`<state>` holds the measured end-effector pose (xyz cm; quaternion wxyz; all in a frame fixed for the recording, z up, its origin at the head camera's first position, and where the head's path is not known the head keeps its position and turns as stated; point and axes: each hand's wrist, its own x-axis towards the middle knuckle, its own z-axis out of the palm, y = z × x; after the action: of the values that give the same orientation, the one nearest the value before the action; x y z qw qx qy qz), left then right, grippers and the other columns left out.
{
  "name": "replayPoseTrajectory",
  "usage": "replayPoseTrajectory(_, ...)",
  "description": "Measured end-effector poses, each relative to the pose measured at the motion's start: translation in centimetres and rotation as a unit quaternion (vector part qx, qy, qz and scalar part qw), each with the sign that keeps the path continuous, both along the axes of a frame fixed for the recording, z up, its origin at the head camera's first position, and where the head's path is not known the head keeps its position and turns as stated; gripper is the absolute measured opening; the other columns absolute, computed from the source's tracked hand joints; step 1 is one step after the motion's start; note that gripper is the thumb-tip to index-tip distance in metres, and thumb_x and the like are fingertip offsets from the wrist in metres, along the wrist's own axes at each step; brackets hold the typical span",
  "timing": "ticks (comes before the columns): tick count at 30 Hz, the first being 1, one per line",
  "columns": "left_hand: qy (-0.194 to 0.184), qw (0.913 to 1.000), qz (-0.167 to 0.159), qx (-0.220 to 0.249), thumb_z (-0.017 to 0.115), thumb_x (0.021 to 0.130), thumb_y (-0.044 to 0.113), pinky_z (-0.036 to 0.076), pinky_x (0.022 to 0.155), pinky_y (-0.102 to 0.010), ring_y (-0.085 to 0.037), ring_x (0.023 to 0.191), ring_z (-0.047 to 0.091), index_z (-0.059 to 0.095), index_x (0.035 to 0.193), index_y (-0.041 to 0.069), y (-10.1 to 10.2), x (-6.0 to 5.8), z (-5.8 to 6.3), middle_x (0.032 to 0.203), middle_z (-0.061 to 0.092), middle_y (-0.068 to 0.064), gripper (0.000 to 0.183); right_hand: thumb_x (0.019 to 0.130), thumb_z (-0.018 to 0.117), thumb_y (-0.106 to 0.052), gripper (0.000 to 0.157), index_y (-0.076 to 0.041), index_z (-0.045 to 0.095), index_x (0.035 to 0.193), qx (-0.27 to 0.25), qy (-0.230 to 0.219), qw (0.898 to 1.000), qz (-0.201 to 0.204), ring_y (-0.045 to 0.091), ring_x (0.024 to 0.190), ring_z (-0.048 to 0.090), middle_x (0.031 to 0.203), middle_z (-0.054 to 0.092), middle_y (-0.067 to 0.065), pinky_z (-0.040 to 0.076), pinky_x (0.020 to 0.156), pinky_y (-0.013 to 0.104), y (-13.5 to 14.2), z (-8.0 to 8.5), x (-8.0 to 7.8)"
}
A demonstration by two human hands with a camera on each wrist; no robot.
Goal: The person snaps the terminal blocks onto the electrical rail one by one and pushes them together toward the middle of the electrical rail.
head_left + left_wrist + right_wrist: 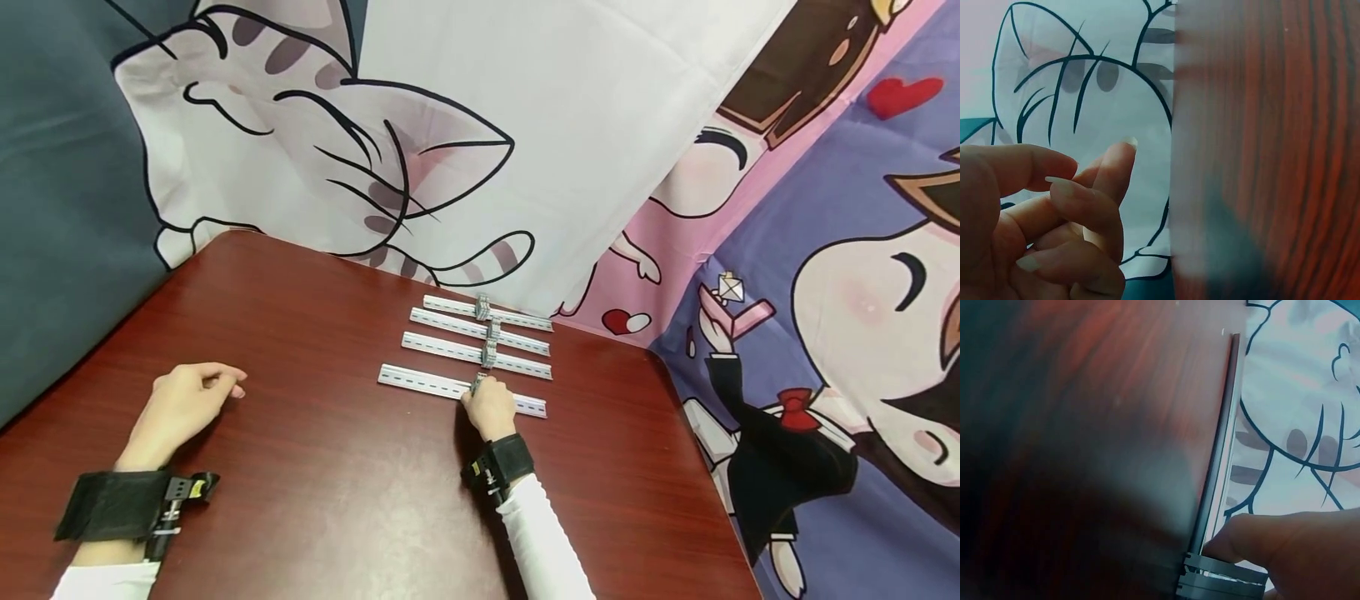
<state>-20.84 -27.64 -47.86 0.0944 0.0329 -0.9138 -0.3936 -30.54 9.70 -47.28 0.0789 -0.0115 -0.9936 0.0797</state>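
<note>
My right hand (491, 407) is over the nearest slotted metal DIN rail (420, 379), its fingers gripping grey terminal blocks (1222, 578) that sit across the rail. Part of these blocks is hidden behind the fingers in the head view. From the right wrist, the rail (1217, 469) runs away from the blocks, lying along the table. My left hand (180, 406) hovers at the left side of the table, fingers loosely curled with nothing in them. The left wrist view shows the same hand (1079, 219) with thumb and fingers bent.
Behind the nearest rail lie more rails, roughly parallel: one (438, 344), another (448, 323) and the farthest (450, 304). Each carries grey terminal blocks (489, 353) near its middle. The brown table (322, 467) meets a cartoon-printed cloth (600, 100) at the back and right.
</note>
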Motion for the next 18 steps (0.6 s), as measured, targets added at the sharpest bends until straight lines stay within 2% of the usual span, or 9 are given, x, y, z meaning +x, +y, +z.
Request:
replayPoseTrajectory(2,0.005,1.0,-0.001,-0.004,0.044,0.098,0.017,0.036,0.063,-0.028,-0.017,0.076,0.06,0.069,0.108,-0.002,-0.1,0.1,-0.1,0.084,0.074,-0.012,0.033,0.078,0.069,-0.022,0.022,-0.001,0.062,0.074,-0.001,-0.007,1.0,-0.002,0.038,0.074,0.069,0.081,0.07,0.023,0.053,0.06,0.046,-0.1,0.0,-0.1)
replayPoseTrajectory(6,0.005,1.0,0.001,-0.002,0.044,0.098,0.016,0.037,0.062,-0.028,-0.015,0.075,0.06,0.069,0.108,-0.003,-0.2,0.2,-0.3,0.084,0.074,-0.012,0.033,0.077,0.069,-0.021,0.023,-0.005,0.059,0.064,-0.008,-0.013,1.0,0.004,0.039,0.073,0.069,0.078,0.07,0.022,0.053,0.059,0.047,0.2,-0.2,-0.2)
replayPoseTrajectory(11,-0.01,0.9999,-0.006,0.004,0.043,0.098,0.016,0.036,0.062,-0.028,-0.013,0.072,0.057,0.068,0.109,-0.003,-0.1,0.4,-0.6,0.085,0.074,-0.012,0.034,0.076,0.07,-0.019,0.038,-0.013,0.044,0.049,-0.008,-0.012,1.0,0.018,0.038,0.069,0.068,0.07,0.068,0.019,0.052,0.06,0.046,1.1,-0.4,-0.3)
replayPoseTrajectory(18,-0.018,0.9997,-0.012,0.008,0.042,0.099,0.017,0.036,0.062,-0.029,-0.013,0.073,0.057,0.068,0.11,-0.002,-0.1,0.3,-0.7,0.087,0.074,-0.012,0.034,0.077,0.069,-0.02,0.042,-0.016,0.037,0.049,0.015,0.003,1.0,0.027,0.034,0.065,0.067,0.062,0.064,0.012,0.051,0.059,0.046,2.6,-0.1,-1.0)
